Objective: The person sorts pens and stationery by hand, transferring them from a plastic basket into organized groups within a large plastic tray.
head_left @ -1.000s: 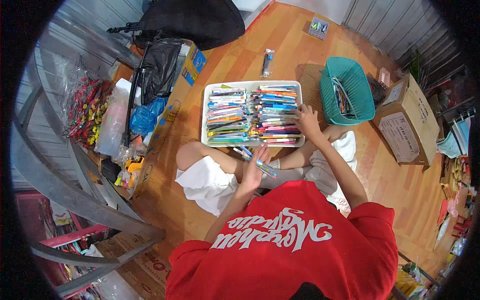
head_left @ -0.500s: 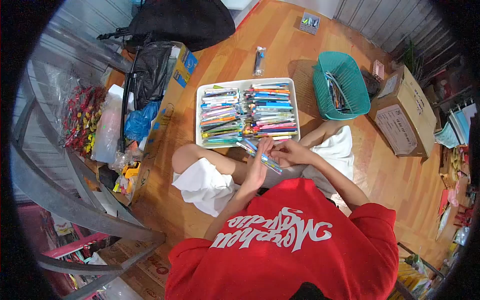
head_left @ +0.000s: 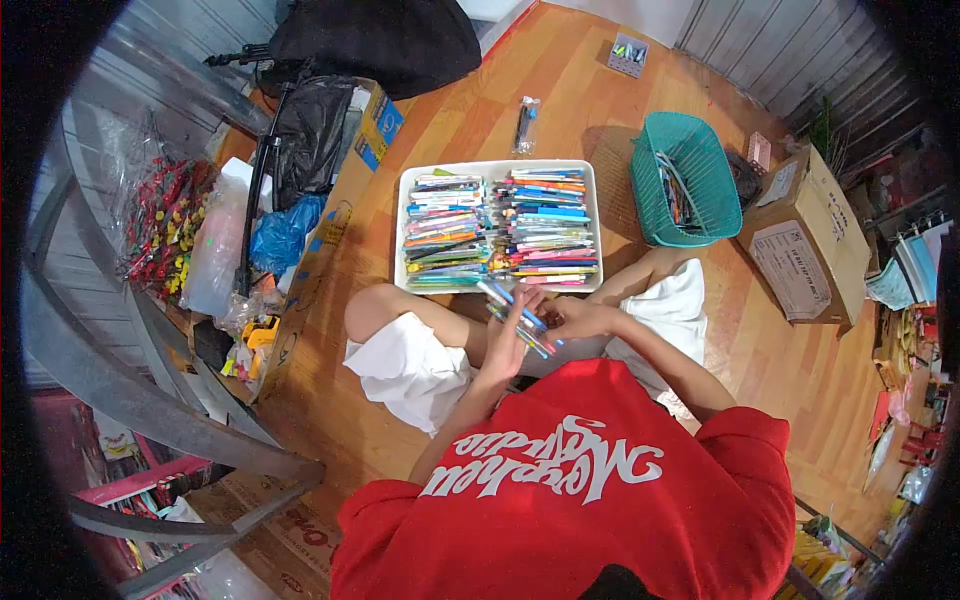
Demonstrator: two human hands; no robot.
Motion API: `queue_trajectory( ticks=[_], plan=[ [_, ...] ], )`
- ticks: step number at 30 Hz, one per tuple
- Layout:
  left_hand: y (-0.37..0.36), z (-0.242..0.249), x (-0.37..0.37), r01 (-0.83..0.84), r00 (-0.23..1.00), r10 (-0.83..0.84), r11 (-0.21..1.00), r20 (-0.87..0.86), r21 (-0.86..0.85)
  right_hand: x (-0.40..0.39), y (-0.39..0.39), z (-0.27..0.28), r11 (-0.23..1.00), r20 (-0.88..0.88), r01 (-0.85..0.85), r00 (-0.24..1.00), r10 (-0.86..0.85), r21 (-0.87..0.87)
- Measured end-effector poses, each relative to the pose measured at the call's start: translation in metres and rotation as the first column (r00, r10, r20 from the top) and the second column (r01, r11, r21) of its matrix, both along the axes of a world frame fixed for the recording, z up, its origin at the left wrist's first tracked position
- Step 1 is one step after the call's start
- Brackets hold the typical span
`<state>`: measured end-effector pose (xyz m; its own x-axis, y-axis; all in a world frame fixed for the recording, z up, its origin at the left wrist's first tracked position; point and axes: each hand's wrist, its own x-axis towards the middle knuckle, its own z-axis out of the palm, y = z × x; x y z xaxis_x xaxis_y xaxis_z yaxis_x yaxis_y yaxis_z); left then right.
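Observation:
My left hand (head_left: 505, 343) is closed around a small bundle of pens (head_left: 497, 296), which slants across its fingers in front of my lap. Right beside it, my right hand (head_left: 578, 319) has its fingers curled together close to the pens; what they hold, if anything, is hidden. Just beyond both hands lies a white tray (head_left: 596, 225) with two columns of stacked pens (head_left: 545, 213) in many colours.
A teal basket (head_left: 690, 125) with some pens stands right of the tray. Behind the tray lies a clear packet (head_left: 526, 125). Cardboard boxes (head_left: 795, 260) stand at the right, bagged goods (head_left: 285, 240) at the left. A small grey basket (head_left: 628, 55) sits far back.
The pens in my left hand have turned steeper and show more fanned out. My right hand has shifted slightly down, with its fingers more curled. The camera view has tilted a little.

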<state>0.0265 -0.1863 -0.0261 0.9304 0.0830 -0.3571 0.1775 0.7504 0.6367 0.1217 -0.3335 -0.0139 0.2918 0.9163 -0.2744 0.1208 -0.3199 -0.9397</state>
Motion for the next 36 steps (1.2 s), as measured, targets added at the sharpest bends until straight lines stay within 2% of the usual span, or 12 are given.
queue_trajectory(
  ticks=[4, 5, 8, 11, 12, 14, 18, 23, 27, 31, 34, 36],
  plan=[
    [0.003, 0.002, 0.000, 0.032, 0.999, -0.033, 0.999, -0.038, -0.032, 0.020, -0.009, 0.010, 0.969, 0.030, -0.189, 0.980, 0.196, -0.159],
    [0.007, -0.016, -0.001, 0.046, 0.998, -0.047, 0.998, -0.028, -0.053, 0.023, -0.013, 0.010, 0.980, 0.105, -0.179, 0.977, 0.188, -0.092],
    [0.009, -0.022, -0.006, 0.023, 0.998, -0.031, 0.993, -0.063, -0.118, 0.044, -0.021, 0.032, 0.993, 0.193, -0.107, 0.974, 0.115, -0.052],
    [0.011, -0.024, -0.011, -0.002, 0.993, -0.016, 0.990, -0.121, -0.143, 0.087, -0.031, -0.002, 1.000, 0.402, 0.011, 0.915, -0.011, 0.002],
    [0.011, -0.025, -0.012, -0.003, 0.991, -0.017, 0.989, -0.136, -0.145, 0.104, -0.028, 0.011, 0.976, 0.505, 0.083, 0.863, 0.031, -0.202],
    [0.013, -0.026, -0.014, -0.005, 0.986, -0.020, 0.989, -0.167, -0.149, 0.148, -0.027, -0.024, 0.959, 0.732, 0.235, 0.680, -0.044, -0.161],
    [0.020, -0.028, -0.019, 0.004, 0.990, -0.016, 0.996, -0.139, -0.087, 0.172, -0.007, 0.001, 0.928, 0.758, 0.367, 0.624, -0.190, -0.070],
    [0.031, -0.027, -0.026, -0.053, 0.990, 0.045, 0.997, -0.130, -0.060, 0.195, 0.004, -0.041, 0.839, 0.795, 0.498, 0.589, -0.142, -0.219],
    [0.032, -0.031, -0.025, -0.056, 0.987, 0.049, 0.998, -0.155, -0.041, 0.207, -0.001, -0.063, 0.907, 0.833, 0.415, 0.526, -0.171, -0.076],
    [0.029, -0.032, -0.022, -0.058, 0.988, 0.049, 0.996, -0.144, -0.061, 0.212, -0.003, -0.066, 0.863, 0.796, 0.473, 0.585, -0.155, -0.180],
    [0.029, -0.031, -0.019, -0.070, 0.987, 0.057, 0.994, -0.151, -0.080, 0.213, -0.004, -0.074, 0.848, 0.834, 0.527, 0.491, -0.253, -0.053],
    [0.030, -0.032, -0.020, -0.081, 0.985, 0.068, 0.994, -0.159, -0.077, 0.220, -0.003, -0.072, 0.840, 0.815, 0.529, 0.536, -0.220, -0.121]
  ],
)
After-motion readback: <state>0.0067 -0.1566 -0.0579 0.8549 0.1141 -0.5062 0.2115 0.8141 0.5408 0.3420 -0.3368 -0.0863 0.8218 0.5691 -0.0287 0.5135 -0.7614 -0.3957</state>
